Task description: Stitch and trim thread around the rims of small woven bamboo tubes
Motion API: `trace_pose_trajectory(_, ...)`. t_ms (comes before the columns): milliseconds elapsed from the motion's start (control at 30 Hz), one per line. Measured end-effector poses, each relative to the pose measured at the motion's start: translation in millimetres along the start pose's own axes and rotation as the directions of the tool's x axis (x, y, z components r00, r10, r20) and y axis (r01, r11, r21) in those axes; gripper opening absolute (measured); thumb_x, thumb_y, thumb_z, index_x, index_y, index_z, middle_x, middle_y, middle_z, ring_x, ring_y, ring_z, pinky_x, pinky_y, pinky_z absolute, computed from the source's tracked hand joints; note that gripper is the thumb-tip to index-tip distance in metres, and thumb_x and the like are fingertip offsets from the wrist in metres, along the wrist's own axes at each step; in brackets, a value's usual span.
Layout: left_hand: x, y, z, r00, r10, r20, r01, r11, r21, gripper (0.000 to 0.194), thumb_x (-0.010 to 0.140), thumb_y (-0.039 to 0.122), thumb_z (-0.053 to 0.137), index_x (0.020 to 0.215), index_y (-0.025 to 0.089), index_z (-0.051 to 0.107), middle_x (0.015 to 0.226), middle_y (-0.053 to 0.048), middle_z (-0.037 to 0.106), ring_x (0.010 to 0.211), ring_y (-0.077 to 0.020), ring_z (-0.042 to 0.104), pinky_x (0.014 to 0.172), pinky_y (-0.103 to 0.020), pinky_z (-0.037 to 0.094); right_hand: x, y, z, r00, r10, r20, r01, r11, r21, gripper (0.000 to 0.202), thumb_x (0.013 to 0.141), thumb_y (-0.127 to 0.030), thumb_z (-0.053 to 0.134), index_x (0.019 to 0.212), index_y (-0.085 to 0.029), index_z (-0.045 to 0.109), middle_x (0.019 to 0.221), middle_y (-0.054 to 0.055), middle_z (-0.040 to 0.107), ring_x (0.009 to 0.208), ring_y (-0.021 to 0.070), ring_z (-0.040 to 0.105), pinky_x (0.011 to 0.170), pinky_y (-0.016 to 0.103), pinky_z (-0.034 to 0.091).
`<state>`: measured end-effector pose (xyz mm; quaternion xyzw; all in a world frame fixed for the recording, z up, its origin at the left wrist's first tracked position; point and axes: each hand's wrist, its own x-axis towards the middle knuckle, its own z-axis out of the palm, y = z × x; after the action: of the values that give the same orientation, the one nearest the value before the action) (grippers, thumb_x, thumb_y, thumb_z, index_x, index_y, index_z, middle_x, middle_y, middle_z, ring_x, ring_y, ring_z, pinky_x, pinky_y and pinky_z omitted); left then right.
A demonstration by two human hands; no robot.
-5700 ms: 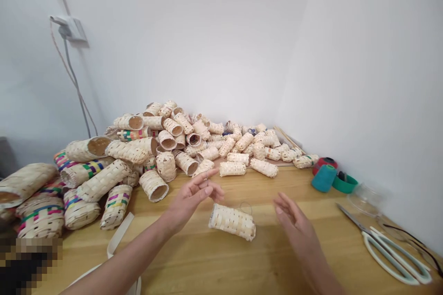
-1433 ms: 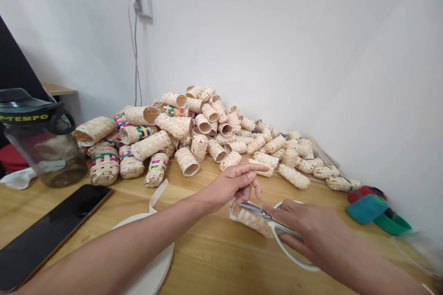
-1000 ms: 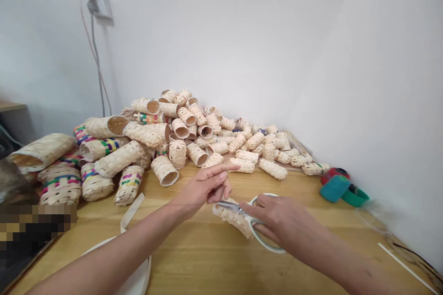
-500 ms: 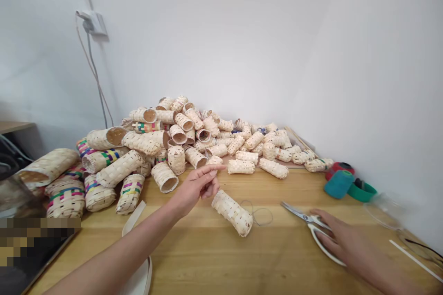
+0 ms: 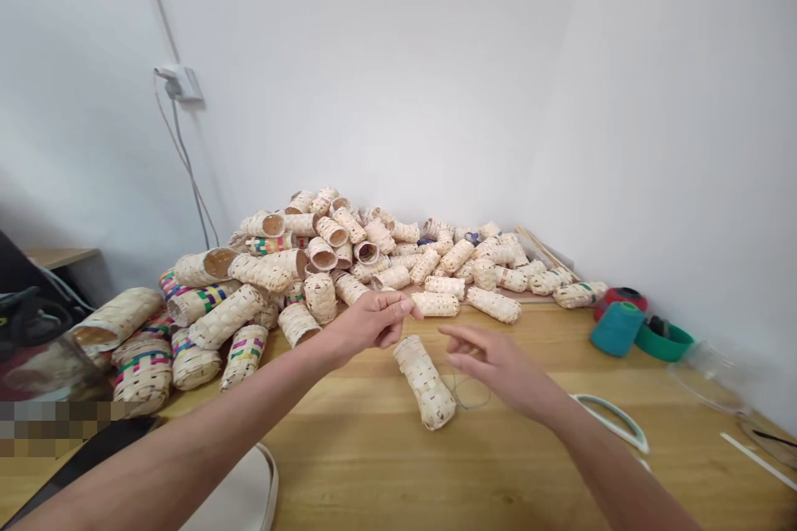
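Observation:
My left hand [image 5: 374,322] is closed in a pinch, thumb against forefinger; whatever lies between the fingertips is too fine to make out. Just below it is a small woven bamboo-strip basket [image 5: 424,382], slanting with its lower end toward me. A thin grey thread [image 5: 471,394] loops out beside the basket's right side. My right hand [image 5: 482,361] hovers to the right of the basket, fingers apart, forefinger stretched toward the left hand. Scissors with white handles [image 5: 613,419] lie on the table, partly hidden behind my right forearm.
A big heap of woven baskets [image 5: 324,253] covers the back and left of the wooden table [image 5: 374,465]. At right are a teal thread cone [image 5: 616,328], a red spool [image 5: 624,299], a green dish [image 5: 665,342] and a clear container [image 5: 706,373]. A white tray-like object [image 5: 233,494] lies front left.
My right hand has let go of the scissors and moved left toward the basket. My left hand, still pinched, has shifted slightly right. The basket stands a little steeper.

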<state>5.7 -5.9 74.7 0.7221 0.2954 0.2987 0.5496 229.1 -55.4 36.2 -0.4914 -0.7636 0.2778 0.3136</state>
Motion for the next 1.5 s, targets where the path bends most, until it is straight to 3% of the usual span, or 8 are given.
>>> trace_pose_trajectory(233,-3,9,11.0,1.000,-0.007,-0.022,0.008,0.999,0.051,0.036,0.088,0.046,0.046,0.084,0.014,0.063,0.038,0.008,0.041,0.035,-0.0048,0.023,0.038,-0.017,0.020,48,-7,49,0.995,-0.046,-0.086,0.077,0.916,0.394,0.018,0.081,-0.031,0.054,0.079,-0.017,0.064,0.071,0.001,0.062,0.065,0.0153,0.057,0.058,0.025,0.045)
trace_pose_trajectory(333,-23,23,16.8,0.978,0.032,0.208,-0.069,0.982,0.177,0.036,0.085,0.048,0.050,0.093,0.018,0.068,0.054,0.000,0.061,0.045,-0.0101,0.049,0.048,-0.021,0.039,46,-10,42,0.988,-0.034,-0.148,0.090,0.916,0.391,0.019,0.081,-0.031,0.053,0.068,-0.018,0.060,0.065,0.000,0.060,0.063,0.0147,0.056,0.059,0.025,0.046)
trace_pose_trajectory(467,-58,30,27.5,0.722,0.078,0.688,-0.242,0.959,0.145,0.042,0.084,0.049,0.052,0.112,0.022,0.068,0.113,-0.010,0.067,0.103,-0.0266,0.061,0.089,-0.032,0.044,32,-17,25,0.985,-0.015,-0.171,0.083,0.914,0.398,0.016,0.080,-0.030,0.055,0.072,-0.017,0.061,0.064,-0.001,0.061,0.061,0.0133,0.057,0.061,0.024,0.048)
trace_pose_trajectory(667,-58,-21,39.2,0.970,-0.174,0.170,0.174,0.985,0.013,0.045,0.085,0.052,0.049,0.089,0.014,0.073,0.086,-0.011,0.072,0.072,-0.0191,0.065,0.068,-0.028,0.048,4,-18,21,0.978,0.023,-0.208,0.071,0.900,0.431,0.017,0.083,-0.032,0.055,0.076,-0.017,0.062,0.068,0.000,0.064,0.066,0.0130,0.060,0.061,0.023,0.047)
trace_pose_trajectory(967,-48,-32,59.8,0.959,-0.232,0.164,0.280,0.870,-0.406,0.046,0.084,0.049,0.053,0.101,0.010,0.069,0.097,-0.015,0.069,0.078,-0.0209,0.065,0.068,-0.029,0.047,-28,-34,27,0.918,-0.227,-0.324,0.248,0.969,0.023,0.014,0.088,-0.021,0.052,0.082,-0.021,0.065,0.073,-0.002,0.067,0.067,0.0116,0.061,0.062,0.020,0.045)
trace_pose_trajectory(1200,-43,-54,67.1,0.905,-0.418,0.084,0.377,0.692,-0.615,0.034,0.078,0.039,0.065,0.090,0.007,0.069,0.081,-0.011,0.070,0.057,-0.0108,0.057,0.051,-0.018,0.038,-57,-31,72,0.731,-0.640,-0.239,0.610,0.769,-0.193,0.035,0.098,-0.031,0.034,0.078,-0.020,0.061,0.070,0.001,0.067,0.062,0.0109,0.062,0.056,0.018,0.047)
trace_pose_trajectory(1333,-47,-57,67.2,0.851,-0.513,0.109,0.448,0.603,-0.660,0.033,0.073,0.032,0.071,0.095,0.009,0.068,0.078,-0.006,0.069,0.046,-0.0043,0.048,0.043,-0.016,0.028,-68,-13,102,0.747,-0.629,-0.215,0.580,0.775,-0.249,0.032,0.096,-0.031,0.042,0.073,-0.021,0.064,0.068,-0.003,0.068,0.054,0.0080,0.060,0.050,0.016,0.043)
trace_pose_trajectory(1500,-49,-61,65.5,0.839,-0.539,0.071,0.447,0.609,-0.655,0.030,0.066,0.031,0.075,0.084,0.011,0.063,0.057,0.005,0.058,0.037,-0.0023,0.039,0.037,-0.017,0.018,-82,11,130,0.933,-0.333,-0.138,0.319,0.941,-0.112,0.012,0.082,-0.029,0.061,0.072,-0.024,0.066,0.069,-0.004,0.070,0.060,0.0103,0.063,0.055,0.016,0.046)
